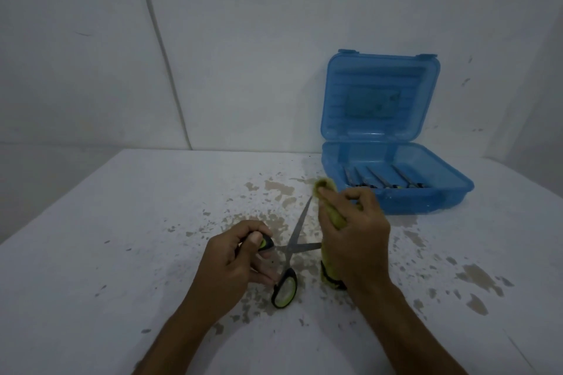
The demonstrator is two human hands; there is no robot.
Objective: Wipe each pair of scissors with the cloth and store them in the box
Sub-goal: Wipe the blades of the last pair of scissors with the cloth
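One open pair of scissors (289, 248), gripped by left hand (231, 265); right hand (355, 237) clutches one green cloth (330, 213). One open blue box (393, 179) holds several scissors (384, 180).

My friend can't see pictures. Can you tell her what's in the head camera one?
A person's left hand holds open scissors by one handle while the right hand wipes a blade with a green cloth. Behind, on the stained white table, a blue box stands open with more scissors inside.
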